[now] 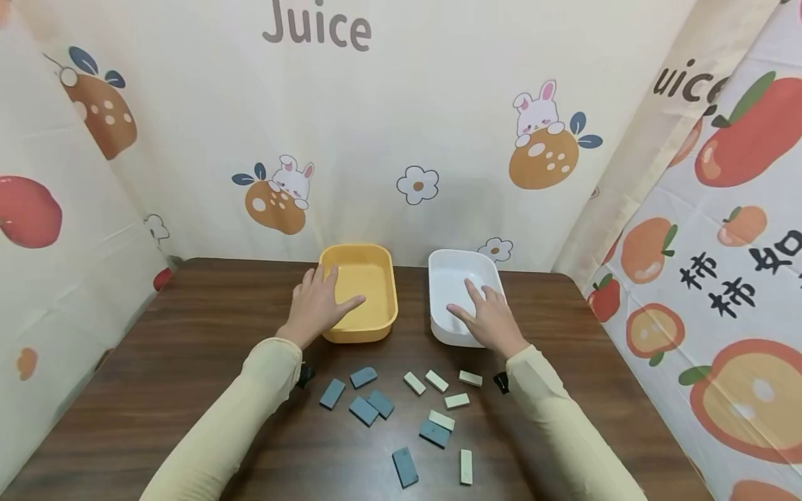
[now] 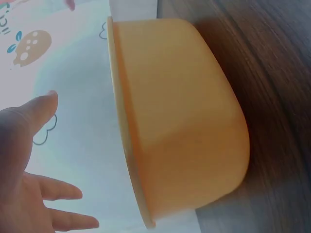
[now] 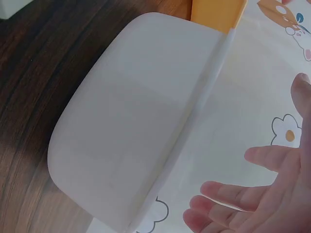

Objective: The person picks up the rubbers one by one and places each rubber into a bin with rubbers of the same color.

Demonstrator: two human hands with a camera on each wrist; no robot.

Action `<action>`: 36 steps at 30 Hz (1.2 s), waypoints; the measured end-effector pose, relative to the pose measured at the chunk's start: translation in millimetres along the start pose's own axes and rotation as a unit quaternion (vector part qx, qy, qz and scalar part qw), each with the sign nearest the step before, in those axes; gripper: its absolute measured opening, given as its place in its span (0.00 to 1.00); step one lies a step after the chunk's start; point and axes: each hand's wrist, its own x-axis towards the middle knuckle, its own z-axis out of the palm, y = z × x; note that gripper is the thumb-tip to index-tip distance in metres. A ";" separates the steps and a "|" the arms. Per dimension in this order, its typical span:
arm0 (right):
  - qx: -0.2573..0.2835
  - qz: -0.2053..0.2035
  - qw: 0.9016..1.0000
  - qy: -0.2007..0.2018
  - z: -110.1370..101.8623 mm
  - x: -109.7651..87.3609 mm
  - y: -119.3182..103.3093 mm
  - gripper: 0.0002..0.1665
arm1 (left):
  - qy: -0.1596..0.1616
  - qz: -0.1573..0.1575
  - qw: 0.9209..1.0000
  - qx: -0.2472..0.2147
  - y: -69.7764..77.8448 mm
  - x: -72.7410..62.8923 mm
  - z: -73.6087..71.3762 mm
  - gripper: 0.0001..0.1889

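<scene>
Hovering left hand [image 1: 315, 305]: fingers spread above the yellow bin [image 1: 358, 335].
Right hand [image 1: 490, 319]: fingers spread above the white bin [image 1: 447, 335].
Counter [image 1: 207, 327]: bins stand apart near far edge.
Nearer: blue-gray blocks [image 1: 363, 411], cream blocks [image 1: 457, 401], scattered.

Ahead of you, the cream backdrop [image 1: 401, 90] reads "Juice" [image 1: 317, 26] in grey along its top. To your right, "uice" [image 1: 692, 83] shows on a cream fold [image 1: 658, 139], and the white fruit-print cloth [image 1: 695, 216] carries black characters [image 1: 698, 270]: 柿, 柿, 如. Your left wrist view catches only cut-off lettering [image 2: 5, 22] in its upper corner.
</scene>
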 end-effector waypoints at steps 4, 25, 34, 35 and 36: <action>0.003 -0.006 1.000 0.007 2.7 -8.0 5.5 0.44 | -0.004 -0.009 1.000 -0.017 -4.6 -2.8 4.2 0.49; 0.036 -0.048 0.995 0.083 7.1 -33.5 16.4 0.35 | -0.024 -0.040 0.999 -0.012 -25.6 -6.9 14.4 0.44; 0.035 -0.068 0.991 0.113 8.2 -38.1 19.0 0.31 | -0.005 -0.041 0.999 -0.009 -32.8 -8.2 19.6 0.40; 0.035 -0.070 0.990 0.113 8.5 -38.7 19.3 0.30 | -0.006 -0.041 0.999 -0.011 -33.0 -8.2 19.8 0.40; 0.036 -0.070 0.990 0.114 8.8 -39.3 19.8 0.30 | -0.007 -0.041 0.999 -0.013 -33.0 -8.3 19.9 0.40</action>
